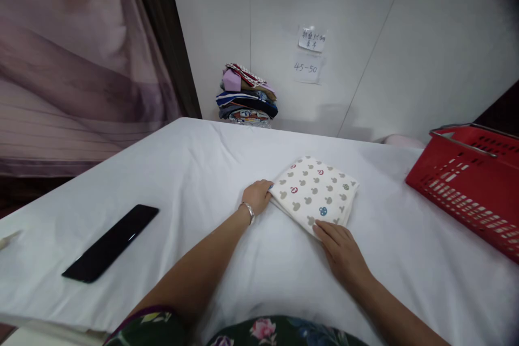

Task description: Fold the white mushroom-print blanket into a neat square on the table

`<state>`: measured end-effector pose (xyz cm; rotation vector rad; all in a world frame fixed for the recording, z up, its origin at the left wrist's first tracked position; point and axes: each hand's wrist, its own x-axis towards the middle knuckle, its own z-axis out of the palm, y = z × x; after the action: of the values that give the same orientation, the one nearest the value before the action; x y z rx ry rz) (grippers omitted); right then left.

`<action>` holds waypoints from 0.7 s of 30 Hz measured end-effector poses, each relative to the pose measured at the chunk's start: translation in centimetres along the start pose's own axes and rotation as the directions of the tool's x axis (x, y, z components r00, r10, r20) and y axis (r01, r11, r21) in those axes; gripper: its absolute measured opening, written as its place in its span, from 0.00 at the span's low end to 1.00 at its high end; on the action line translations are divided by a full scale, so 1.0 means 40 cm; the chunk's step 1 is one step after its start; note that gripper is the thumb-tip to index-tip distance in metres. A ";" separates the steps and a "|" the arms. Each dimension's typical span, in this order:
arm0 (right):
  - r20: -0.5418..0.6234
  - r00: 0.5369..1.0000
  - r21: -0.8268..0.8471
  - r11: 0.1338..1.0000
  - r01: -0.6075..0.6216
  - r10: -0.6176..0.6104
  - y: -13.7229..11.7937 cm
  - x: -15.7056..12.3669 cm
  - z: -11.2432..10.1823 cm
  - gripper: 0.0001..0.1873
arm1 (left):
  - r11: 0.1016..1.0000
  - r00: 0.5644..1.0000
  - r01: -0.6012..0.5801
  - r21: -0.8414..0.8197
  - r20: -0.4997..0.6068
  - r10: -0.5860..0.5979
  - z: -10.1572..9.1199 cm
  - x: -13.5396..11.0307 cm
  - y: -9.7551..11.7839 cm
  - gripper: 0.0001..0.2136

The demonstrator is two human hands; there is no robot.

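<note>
A folded white cloth printed with small grey, red and blue mushrooms lies on the white-covered table. My left hand, with a silver bracelet at the wrist, is closed on the cloth's left corner. Its fingers are partly hidden at the edge. On the near corner rests my right hand, its fingers stretched out over the fabric. The right thumb does not show clearly.
A black flat slab lies on the table at the left. The red plastic basket stands at the right. Behind the far edge is a stack of folded cloths. Paper notes hang on the wall.
</note>
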<state>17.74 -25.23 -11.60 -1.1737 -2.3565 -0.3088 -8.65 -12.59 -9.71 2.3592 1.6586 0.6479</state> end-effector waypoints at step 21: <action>0.022 0.999 0.061 0.997 0.044 -0.045 -0.003 -0.005 -0.002 0.34 | 0.998 0.999 -0.009 -0.055 -0.047 0.006 -0.002 -0.007 -0.018 0.16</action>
<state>17.79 -25.47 -11.62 -1.1037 -2.3974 -0.2379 -9.37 -12.60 -10.01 2.3307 1.6296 0.7455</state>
